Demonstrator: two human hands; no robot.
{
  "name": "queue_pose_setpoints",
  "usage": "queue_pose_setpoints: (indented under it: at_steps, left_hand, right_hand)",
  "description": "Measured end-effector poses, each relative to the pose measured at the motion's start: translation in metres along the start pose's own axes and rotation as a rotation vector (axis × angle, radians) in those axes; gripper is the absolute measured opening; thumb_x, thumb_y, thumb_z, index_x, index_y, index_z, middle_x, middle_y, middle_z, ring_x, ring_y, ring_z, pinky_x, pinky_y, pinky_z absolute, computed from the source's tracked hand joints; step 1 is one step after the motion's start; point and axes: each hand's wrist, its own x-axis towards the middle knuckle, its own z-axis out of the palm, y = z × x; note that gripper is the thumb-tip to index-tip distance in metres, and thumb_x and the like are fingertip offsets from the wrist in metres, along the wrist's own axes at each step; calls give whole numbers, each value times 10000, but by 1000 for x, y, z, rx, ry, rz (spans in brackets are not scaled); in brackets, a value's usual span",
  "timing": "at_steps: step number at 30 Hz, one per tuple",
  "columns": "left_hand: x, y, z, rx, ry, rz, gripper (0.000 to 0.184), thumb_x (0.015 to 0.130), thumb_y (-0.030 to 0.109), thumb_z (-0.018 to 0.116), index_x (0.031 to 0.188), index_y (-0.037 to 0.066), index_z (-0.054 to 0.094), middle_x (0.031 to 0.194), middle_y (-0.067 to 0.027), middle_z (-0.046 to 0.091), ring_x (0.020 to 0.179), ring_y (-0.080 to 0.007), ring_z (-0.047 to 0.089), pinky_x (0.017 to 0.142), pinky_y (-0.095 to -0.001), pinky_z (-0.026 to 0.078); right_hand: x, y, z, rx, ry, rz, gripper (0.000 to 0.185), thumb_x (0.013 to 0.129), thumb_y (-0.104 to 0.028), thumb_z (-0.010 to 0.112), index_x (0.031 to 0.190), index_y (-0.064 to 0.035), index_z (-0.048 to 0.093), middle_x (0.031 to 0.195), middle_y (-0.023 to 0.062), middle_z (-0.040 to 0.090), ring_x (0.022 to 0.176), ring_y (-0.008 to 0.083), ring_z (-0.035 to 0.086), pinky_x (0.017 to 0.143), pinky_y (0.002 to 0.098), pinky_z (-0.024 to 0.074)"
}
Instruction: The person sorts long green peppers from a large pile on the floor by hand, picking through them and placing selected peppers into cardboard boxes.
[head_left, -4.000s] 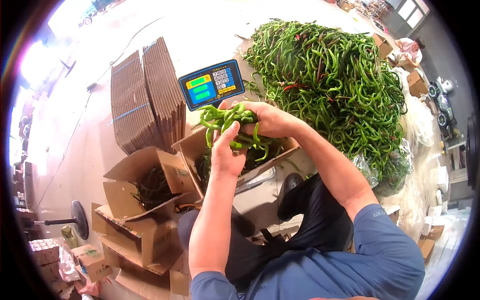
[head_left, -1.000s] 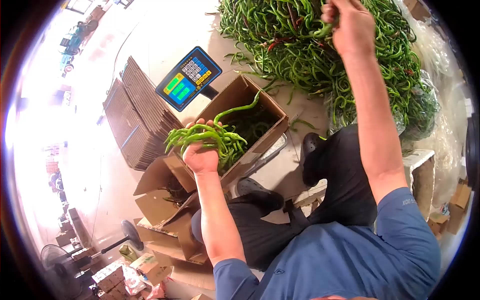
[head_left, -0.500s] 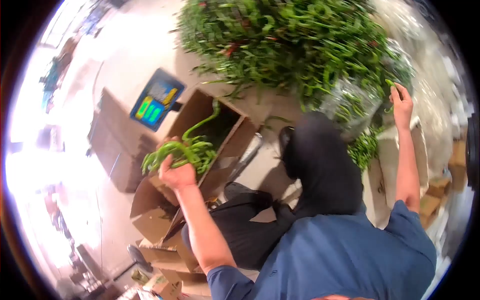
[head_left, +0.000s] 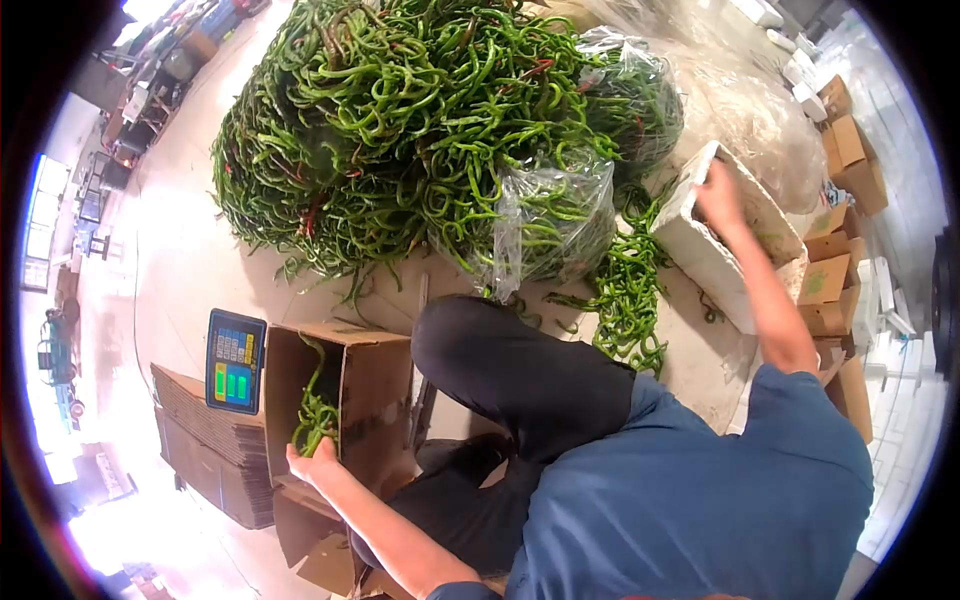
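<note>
My left hand is closed around a bunch of long green chili peppers at the mouth of an open cardboard box. One long pepper curls up from the bunch along the box's inside. Out to the right, my right hand reaches over the rim of a white foam box. Motion smears its fingers, so whether it holds anything does not show. Beside the foam box lies a spill of green peppers.
A large heap of green peppers with a few red ones covers the floor ahead. Clear plastic bags of peppers lean against it. A digital scale display and stacked flattened cartons stand left; more cartons are right.
My view has swung, showing more of the heap. My right hand, earlier raised with a green pepper, is now in the foam box. My left hand still holds its bunch at the carton.
</note>
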Motion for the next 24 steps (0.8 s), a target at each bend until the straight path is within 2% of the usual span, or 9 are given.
queue_pose_setpoints:
  at_steps: [1, 2, 3, 5, 8, 9, 12, 15, 24]
  left_hand:
    - [1, -3, 1, -9, 6, -38, 535, 901, 253, 582, 1355, -21, 507, 1424, -211, 507, 1278, -427, 502, 1068, -629, 410]
    - [-11, -7, 6, 31, 32, -8, 545, 921, 231, 561, 1386, -33, 457, 1464, -226, 450, 1319, -451, 442, 1090, -637, 387]
    - [9, -2, 1, 8, 19, -77, 537, 921, 215, 563, 1383, -37, 458, 1462, -225, 452, 1326, -449, 432, 1096, -626, 386]
    - [67, 12, -24, -27, 6, -224, 520, 922, 183, 567, 1376, -45, 459, 1457, -224, 455, 1338, -445, 412, 1107, -605, 386]
    - [38, 3, -20, 63, -38, -115, 608, 914, 124, 585, 1423, -102, 341, 1511, -239, 342, 1368, -419, 368, 1127, -573, 388]
    - [21, 10, -8, -163, 15, -266, 629, 918, 116, 578, 1432, -125, 307, 1514, -257, 318, 1367, -417, 367, 1128, -566, 391]
    - [-13, 10, 9, -180, 66, -267, 650, 923, 107, 584, 1433, -153, 278, 1467, -300, 340, 1368, -411, 373, 1116, -550, 412]
    - [-39, 7, 11, 82, -204, 119, 615, 935, 112, 587, 1427, -132, 308, 1397, -306, 414, 1347, -397, 413, 1102, -524, 438]
    - [-150, -13, 85, 425, -763, 373, 320, 973, 78, 559, 1270, -37, 535, 1206, -176, 638, 1054, -255, 644, 894, -374, 533]
  right_hand:
    - [-22, -57, 22, 179, -206, 141, 728, 833, -211, 656, 1463, 29, 380, 1326, 288, 567, 1251, 371, 554, 1087, 415, 420]
    - [-18, -39, 78, -41, -86, -299, 812, 836, -231, 682, 1507, 18, 299, 1452, 278, 463, 1353, 369, 465, 1150, 401, 353]
    - [-28, -76, 98, 47, -255, -278, 832, 853, -251, 688, 1530, -5, 271, 1516, 271, 380, 1394, 377, 407, 1187, 404, 300]
    - [-46, -120, 135, 8, -237, -427, 807, 875, -254, 673, 1528, -10, 268, 1490, 271, 409, 1367, 401, 429, 1163, 424, 334]
    - [-50, -156, 149, 64, -329, -402, 733, 883, -256, 651, 1489, -9, 321, 1423, 268, 466, 1285, 424, 484, 1081, 461, 405]
    - [-48, -153, 152, 63, -351, -372, 714, 884, -257, 647, 1479, -10, 340, 1412, 264, 477, 1280, 421, 488, 1076, 461, 409]
    - [-43, -151, 159, 29, -397, -301, 611, 888, -258, 634, 1411, -6, 442, 1347, 240, 543, 1238, 409, 525, 1052, 458, 430]
    - [-54, -155, 164, -22, -474, -316, 563, 889, -250, 632, 1369, 0, 476, 1317, 233, 570, 1197, 414, 556, 1025, 463, 452]
    - [-74, -247, 245, -9, -312, -653, 542, 877, -215, 672, 1350, -33, 480, 1231, 195, 592, 1102, 368, 601, 934, 453, 500]
